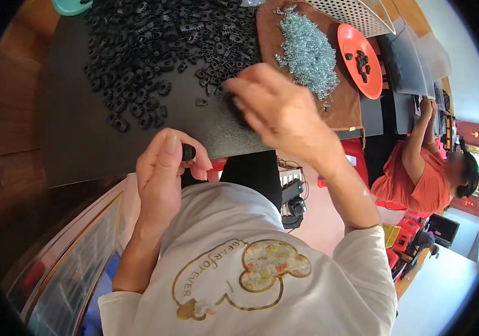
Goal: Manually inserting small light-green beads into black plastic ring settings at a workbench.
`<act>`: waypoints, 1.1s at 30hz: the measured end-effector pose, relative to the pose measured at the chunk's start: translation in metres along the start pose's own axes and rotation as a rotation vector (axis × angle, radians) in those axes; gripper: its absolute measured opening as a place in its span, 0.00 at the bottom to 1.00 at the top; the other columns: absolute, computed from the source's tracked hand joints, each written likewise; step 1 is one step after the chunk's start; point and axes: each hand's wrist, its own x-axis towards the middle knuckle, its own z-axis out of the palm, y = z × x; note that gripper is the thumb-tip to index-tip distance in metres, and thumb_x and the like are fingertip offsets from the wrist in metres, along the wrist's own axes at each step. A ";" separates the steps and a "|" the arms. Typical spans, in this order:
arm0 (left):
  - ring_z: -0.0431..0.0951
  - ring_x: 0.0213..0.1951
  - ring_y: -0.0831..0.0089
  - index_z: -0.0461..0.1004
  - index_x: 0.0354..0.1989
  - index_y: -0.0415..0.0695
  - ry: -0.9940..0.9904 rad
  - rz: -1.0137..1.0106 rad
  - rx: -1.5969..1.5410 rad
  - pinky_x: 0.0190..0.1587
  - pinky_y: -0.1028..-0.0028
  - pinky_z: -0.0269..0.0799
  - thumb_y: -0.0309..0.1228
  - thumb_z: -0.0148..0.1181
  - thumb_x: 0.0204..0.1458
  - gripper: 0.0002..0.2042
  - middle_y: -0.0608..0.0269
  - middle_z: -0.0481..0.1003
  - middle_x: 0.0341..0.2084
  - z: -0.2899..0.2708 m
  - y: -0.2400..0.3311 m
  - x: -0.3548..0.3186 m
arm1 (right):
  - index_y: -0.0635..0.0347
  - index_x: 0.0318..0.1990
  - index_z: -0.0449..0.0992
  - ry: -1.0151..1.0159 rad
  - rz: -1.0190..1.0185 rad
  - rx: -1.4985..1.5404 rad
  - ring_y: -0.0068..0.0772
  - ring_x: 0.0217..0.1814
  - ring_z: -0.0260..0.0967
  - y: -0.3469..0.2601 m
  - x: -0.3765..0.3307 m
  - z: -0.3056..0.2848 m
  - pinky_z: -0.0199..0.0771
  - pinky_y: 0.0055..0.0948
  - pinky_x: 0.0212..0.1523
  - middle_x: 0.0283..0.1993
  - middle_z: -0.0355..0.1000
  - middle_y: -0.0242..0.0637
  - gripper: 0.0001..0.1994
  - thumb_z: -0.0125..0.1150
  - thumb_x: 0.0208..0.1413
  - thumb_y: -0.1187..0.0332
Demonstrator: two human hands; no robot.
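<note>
While 1 black piece [189,152] is pinched by the left hand [161,168] near the table edge [91,175], the grip of the right hand [281,106], blurred beside the black parts [217,70], cannot be told; the piece is best held steady.

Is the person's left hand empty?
No, the left hand holds a small black piece between its thumb and fingers.

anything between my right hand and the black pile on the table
Nothing visible: the right hand is at the near right edge of the black pile. It is blurred and hides what lies beneath, so I can't tell whether they touch.
</note>
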 end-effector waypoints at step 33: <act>0.70 0.22 0.83 0.69 0.30 0.42 -0.005 -0.151 0.052 0.21 0.81 0.68 0.41 0.46 0.65 0.17 0.64 0.74 0.22 0.046 -0.013 0.029 | 0.57 0.35 0.68 0.017 0.116 -0.309 0.45 0.31 0.70 0.076 -0.050 -0.049 0.72 0.40 0.27 0.32 0.65 0.37 0.06 0.59 0.51 0.72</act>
